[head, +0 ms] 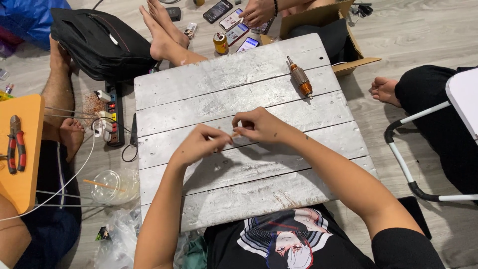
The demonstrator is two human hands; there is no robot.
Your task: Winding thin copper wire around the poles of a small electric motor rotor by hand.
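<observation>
Both my hands meet over the middle of a low white plank table [209,79]. My left hand [199,144] and my right hand [259,125] pinch the two ends of a small thin tan piece [234,135], held just above the boards. What the piece is I cannot tell. A motor armature [300,78] with a copper winding and steel shaft lies at the table's far right, well apart from both hands.
Other people sit around: bare feet [162,30] at the far side, a foot [385,89] at right, a leg at left. Phones [234,22], a can [220,43], a cardboard box [318,20], a black bag [99,42], a power strip [113,112], pliers [16,144] on an orange board, a plastic cup [112,187].
</observation>
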